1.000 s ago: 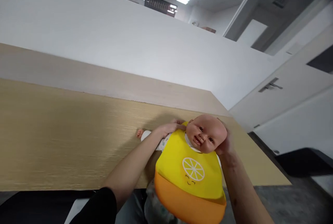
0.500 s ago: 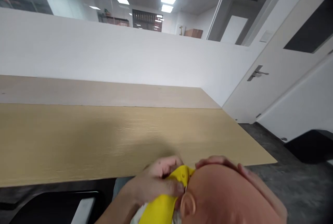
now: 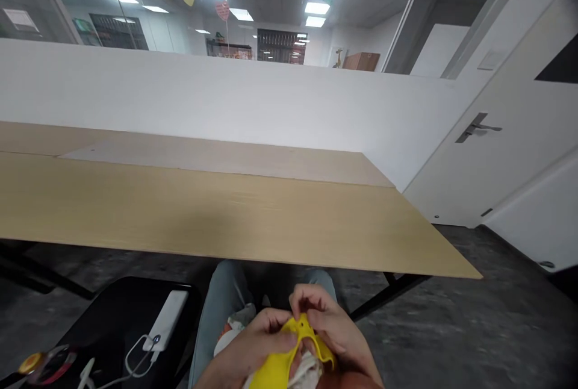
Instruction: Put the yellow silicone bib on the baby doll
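Note:
A yellow bib point(image 3: 273, 371) with small holes in its strap lies around the neck of a baby doll point(image 3: 348, 380) in white clothing, low in the view over my lap. My left hand point(image 3: 264, 341) is closed on the left part of the bib, thumb on top. With bent fingers, my right hand point(image 3: 326, 320) pinches the strap close to the left fingertips. The doll's head is mostly cut off by the bottom edge, and the fingers hide part of the strap.
A long wooden table point(image 3: 289, 220) stands before my knees. To the left, a black chair point(image 3: 121, 304) carries a white power bank point(image 3: 166, 323) with a cable and a roundish yellow-and-red item point(image 3: 49, 365). A white wall with windows rises behind the table; a door point(image 3: 510, 154) is at right.
My view has tilted down, showing my legs and more of the chair. My right hand has left the doll's head for the bib strap. The doll sits lower in view.

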`<state>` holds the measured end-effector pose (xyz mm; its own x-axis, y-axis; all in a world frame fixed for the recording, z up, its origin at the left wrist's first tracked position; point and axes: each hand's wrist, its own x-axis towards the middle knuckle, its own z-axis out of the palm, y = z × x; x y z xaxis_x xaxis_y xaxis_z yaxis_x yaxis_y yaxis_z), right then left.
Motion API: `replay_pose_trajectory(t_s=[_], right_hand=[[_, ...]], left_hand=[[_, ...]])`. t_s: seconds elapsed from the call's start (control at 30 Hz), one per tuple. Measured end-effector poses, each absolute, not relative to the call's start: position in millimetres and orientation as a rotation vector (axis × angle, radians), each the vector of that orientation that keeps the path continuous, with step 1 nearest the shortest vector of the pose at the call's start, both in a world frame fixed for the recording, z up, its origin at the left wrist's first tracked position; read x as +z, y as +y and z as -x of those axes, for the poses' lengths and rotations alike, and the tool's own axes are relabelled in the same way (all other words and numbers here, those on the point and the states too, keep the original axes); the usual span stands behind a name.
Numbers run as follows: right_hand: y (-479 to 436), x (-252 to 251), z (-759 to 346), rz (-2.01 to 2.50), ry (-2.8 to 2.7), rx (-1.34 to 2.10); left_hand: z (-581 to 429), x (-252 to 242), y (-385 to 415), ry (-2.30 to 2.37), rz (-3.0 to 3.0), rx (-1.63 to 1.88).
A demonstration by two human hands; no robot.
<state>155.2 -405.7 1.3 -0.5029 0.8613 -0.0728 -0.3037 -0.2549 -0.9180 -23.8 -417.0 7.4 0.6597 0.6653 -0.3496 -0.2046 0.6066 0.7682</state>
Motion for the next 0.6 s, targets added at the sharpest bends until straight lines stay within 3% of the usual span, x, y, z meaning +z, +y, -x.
replay_pose_trajectory(t_s=[0.37, 0.6], right_hand=[[-409.8, -53.5, -151.2, 0.824, -1.123, 1.729], [-411.1, -58.4, -143.8, 0.946, -1.033, 1.588]], left_hand=[[8.9, -21.1, -404.6, 0.961, -0.650, 0.619], [30.1, -13.6, -413.8, 0.754, -0.730, 0.547]])
